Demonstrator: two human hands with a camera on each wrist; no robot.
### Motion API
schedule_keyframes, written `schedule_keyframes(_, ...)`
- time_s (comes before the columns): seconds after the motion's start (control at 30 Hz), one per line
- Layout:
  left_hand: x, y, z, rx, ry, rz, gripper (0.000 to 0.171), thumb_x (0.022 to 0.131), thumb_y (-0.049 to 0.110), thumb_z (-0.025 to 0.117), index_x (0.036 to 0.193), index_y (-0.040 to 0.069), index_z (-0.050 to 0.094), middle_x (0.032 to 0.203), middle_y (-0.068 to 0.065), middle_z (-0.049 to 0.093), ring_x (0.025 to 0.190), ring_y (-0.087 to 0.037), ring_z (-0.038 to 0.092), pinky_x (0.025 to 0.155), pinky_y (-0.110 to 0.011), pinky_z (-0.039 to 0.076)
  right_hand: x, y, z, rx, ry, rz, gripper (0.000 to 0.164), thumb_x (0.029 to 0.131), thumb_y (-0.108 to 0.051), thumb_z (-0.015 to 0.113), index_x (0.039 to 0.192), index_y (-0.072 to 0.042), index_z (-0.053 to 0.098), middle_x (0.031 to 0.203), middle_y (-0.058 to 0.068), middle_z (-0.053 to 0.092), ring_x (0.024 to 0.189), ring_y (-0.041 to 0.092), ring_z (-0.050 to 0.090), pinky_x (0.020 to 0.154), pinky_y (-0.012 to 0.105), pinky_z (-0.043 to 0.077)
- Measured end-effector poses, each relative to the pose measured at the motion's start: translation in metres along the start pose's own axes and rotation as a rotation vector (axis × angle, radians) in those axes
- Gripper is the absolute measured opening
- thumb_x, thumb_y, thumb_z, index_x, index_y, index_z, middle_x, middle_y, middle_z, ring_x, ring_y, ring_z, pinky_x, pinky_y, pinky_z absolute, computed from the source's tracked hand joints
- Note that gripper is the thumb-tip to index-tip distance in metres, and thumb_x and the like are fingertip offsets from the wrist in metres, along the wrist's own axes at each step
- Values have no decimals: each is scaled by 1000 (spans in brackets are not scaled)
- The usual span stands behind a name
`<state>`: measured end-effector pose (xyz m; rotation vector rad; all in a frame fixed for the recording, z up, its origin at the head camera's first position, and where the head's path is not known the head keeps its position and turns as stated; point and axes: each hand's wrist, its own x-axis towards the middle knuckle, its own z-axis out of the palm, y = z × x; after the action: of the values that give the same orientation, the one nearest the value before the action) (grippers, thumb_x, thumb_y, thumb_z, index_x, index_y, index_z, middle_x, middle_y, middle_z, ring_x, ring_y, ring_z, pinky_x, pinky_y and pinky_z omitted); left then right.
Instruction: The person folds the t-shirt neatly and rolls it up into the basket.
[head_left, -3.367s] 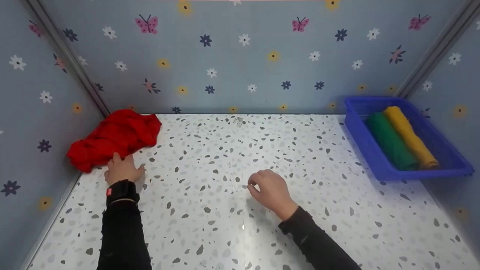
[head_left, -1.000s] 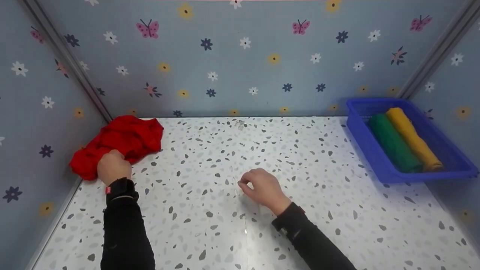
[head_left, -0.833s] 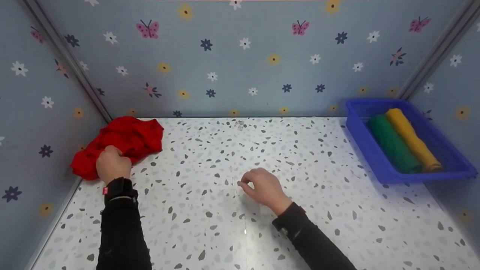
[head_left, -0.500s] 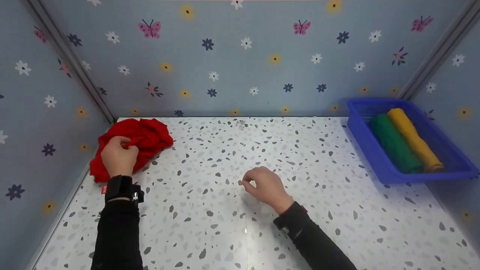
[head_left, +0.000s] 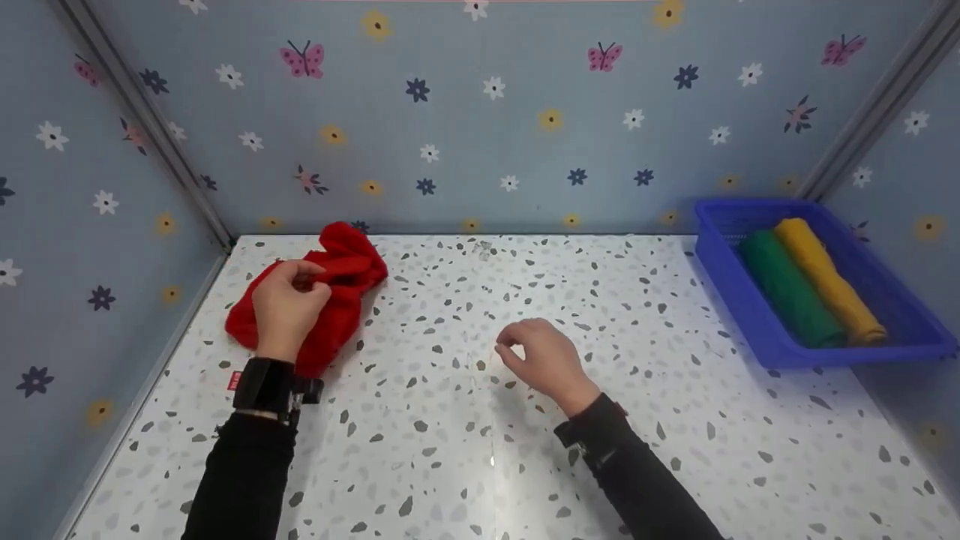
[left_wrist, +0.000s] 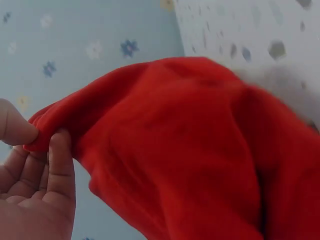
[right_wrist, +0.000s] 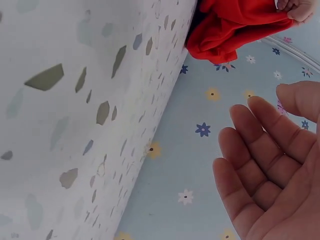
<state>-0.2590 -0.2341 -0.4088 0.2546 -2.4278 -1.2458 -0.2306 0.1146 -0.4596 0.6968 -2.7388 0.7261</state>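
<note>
My left hand [head_left: 286,307] pinches a fold of a crumpled red cloth [head_left: 341,319] between thumb and fingertips, at the left of the table. In the left wrist view the red cloth [left_wrist: 175,140] drapes down from the pinch of the left hand [left_wrist: 42,185]. Loosely curved and holding nothing, my right hand [head_left: 546,361] hovers over the middle of the table. The right wrist view shows the fingers of the right hand [right_wrist: 270,170] bent a little, with the red cloth [right_wrist: 235,25] beyond them.
At the right stands a blue plastic basket [head_left: 739,307] holding a green rolled cloth [head_left: 791,289] and a yellow rolled cloth [head_left: 829,281]. Flower-patterned wall panels [head_left: 480,150] enclose the speckled white table [head_left: 450,450] at the back and both sides.
My left hand has gone from reaching at the red cloth to pinching it, and has drawn it right, away from the left wall. The right hand has shifted only slightly.
</note>
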Motion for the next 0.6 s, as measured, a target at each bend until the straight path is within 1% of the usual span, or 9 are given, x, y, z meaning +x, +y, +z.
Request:
schedule_keyframes(0.1, -8, 9, 9, -27, -35, 63, 21, 88, 6, 57, 104, 3, 69, 97, -12, 67, 89, -24, 58, 79, -34, 46, 3, 0, -6, 9, 13, 0, 10, 93, -21, 69, 98, -13, 73, 94, -1, 70, 93, 19, 63, 78, 36, 52)
schedule_keyframes(0.23, -21, 20, 21, -57, -98, 119, 20, 86, 6, 59, 103, 5, 70, 96, -10, 68, 88, -24, 58, 79, -35, 47, 6, 2, -12, 7, 37, -7, 15, 91, -20, 71, 104, -11, 72, 97, 2, 70, 95, 22, 63, 79, 38, 52)
schedule_keyframes(0.4, -40, 35, 33, -125, -172, 177, 19, 85, 4, 61, 101, 6, 70, 95, -8, 68, 86, -22, 58, 78, -35, 48, 11, 6, -19, -16, 61, -10, 19, 90, -18, 73, 107, -10, 71, 98, 3, 70, 97, 24, 62, 78, 39, 52)
schedule_keyframes(0.6, -60, 53, 42, -216, -243, 236, 21, 82, 0, 60, 99, 8, 70, 94, -4, 68, 85, -18, 58, 77, -33, 49, 18, 10, -26, -38, 67, -15, 21, 88, -15, 73, 108, -8, 71, 100, 6, 71, 98, 26, 62, 82, 40, 51)
